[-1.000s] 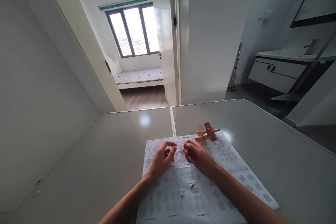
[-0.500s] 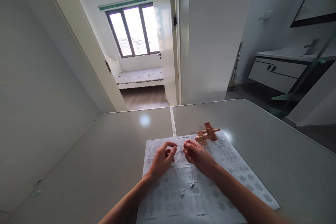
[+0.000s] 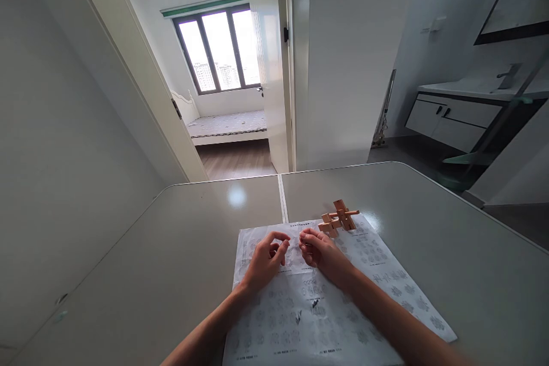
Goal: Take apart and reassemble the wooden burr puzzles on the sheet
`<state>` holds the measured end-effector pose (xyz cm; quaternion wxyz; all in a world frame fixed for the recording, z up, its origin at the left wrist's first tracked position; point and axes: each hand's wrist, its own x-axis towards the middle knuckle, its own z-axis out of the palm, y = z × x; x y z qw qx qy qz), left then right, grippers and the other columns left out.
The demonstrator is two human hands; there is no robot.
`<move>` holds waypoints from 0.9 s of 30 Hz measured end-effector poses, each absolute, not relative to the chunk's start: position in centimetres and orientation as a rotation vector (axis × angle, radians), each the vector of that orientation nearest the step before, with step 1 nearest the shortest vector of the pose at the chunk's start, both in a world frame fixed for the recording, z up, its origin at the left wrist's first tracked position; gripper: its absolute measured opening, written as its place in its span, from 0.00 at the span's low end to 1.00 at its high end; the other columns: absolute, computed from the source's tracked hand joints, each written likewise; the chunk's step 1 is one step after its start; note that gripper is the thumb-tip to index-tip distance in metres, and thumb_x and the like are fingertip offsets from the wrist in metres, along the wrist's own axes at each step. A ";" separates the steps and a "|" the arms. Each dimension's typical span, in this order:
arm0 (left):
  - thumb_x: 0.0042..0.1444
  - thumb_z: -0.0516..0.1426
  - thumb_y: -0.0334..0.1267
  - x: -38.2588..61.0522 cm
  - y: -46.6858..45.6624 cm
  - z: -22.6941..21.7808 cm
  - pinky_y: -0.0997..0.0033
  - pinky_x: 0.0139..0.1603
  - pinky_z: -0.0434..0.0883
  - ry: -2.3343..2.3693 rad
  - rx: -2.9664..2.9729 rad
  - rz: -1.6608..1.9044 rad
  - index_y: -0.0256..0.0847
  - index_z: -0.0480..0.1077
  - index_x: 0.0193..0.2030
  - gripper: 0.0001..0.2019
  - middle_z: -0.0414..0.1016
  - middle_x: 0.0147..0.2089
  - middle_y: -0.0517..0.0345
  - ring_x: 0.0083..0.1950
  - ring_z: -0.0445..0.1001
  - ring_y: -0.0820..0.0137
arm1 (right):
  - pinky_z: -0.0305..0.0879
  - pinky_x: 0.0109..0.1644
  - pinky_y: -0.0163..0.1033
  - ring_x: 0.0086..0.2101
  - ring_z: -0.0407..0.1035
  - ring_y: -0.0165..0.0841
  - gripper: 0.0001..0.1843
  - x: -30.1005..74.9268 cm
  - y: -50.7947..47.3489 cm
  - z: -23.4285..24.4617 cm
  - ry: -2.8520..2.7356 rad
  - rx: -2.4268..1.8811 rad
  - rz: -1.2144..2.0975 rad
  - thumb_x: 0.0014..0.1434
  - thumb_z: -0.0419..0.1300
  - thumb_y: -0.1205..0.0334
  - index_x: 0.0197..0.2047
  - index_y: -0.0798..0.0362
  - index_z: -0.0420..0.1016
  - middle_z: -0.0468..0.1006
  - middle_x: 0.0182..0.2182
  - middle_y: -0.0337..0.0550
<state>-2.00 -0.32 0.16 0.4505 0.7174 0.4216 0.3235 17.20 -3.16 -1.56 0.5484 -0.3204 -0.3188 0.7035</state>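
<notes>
My left hand rests over the printed paper sheet, its fingers loosely curved and a gap between thumb and forefinger, with nothing in it. Facing it across a small space, my right hand is closed, thumb against the curled forefinger; whether anything small is pinched there is hidden. Just beyond the right hand lie interlocking wooden blocks, light brown notched sticks crossing one another, on the far edge of the sheet. Neither hand appears to touch them. Rows of small grey diagrams cover the paper, with two dark marks near its middle.
The sheet lies on a glossy grey table with a pale seam and rounded far corners. Beyond stand an open door, a bed under a window, and a washbasin cabinet at right.
</notes>
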 end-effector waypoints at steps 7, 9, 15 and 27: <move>0.67 0.55 0.53 -2.0 -0.3 0.2 0.76 0.28 0.62 1.044 1.789 0.795 0.41 0.73 0.48 0.17 0.67 0.23 0.66 0.25 0.66 0.74 | 0.54 0.24 0.33 0.22 0.60 0.25 0.18 17.3 -3.2 -1.4 -0.762 -0.759 1.669 0.56 0.73 0.48 0.35 0.52 0.73 0.71 0.26 0.35; 0.67 0.55 0.53 -2.0 -0.3 0.2 0.76 0.28 0.62 1.046 1.790 0.793 0.41 0.73 0.48 0.17 0.67 0.23 0.66 0.25 0.66 0.74 | 0.54 0.24 0.33 0.22 0.60 0.26 0.18 17.3 -3.2 -1.4 -0.760 -0.758 1.671 0.55 0.73 0.48 0.35 0.51 0.73 0.71 0.26 0.35; 0.67 0.55 0.55 -2.1 -0.3 0.2 0.76 0.27 0.62 1.051 1.789 0.798 0.41 0.73 0.48 0.18 0.67 0.23 0.66 0.25 0.66 0.74 | 0.54 0.24 0.33 0.22 0.60 0.26 0.19 17.3 -3.2 -1.6 -0.752 -0.767 1.668 0.54 0.74 0.48 0.35 0.51 0.73 0.71 0.25 0.34; 0.68 0.54 0.52 -2.0 -0.3 0.2 0.75 0.29 0.62 1.049 1.804 0.778 0.41 0.72 0.48 0.17 0.66 0.23 0.66 0.25 0.65 0.74 | 0.54 0.24 0.32 0.22 0.60 0.25 0.18 17.2 -3.3 -1.5 -0.755 -0.759 1.668 0.55 0.73 0.48 0.35 0.52 0.73 0.71 0.26 0.35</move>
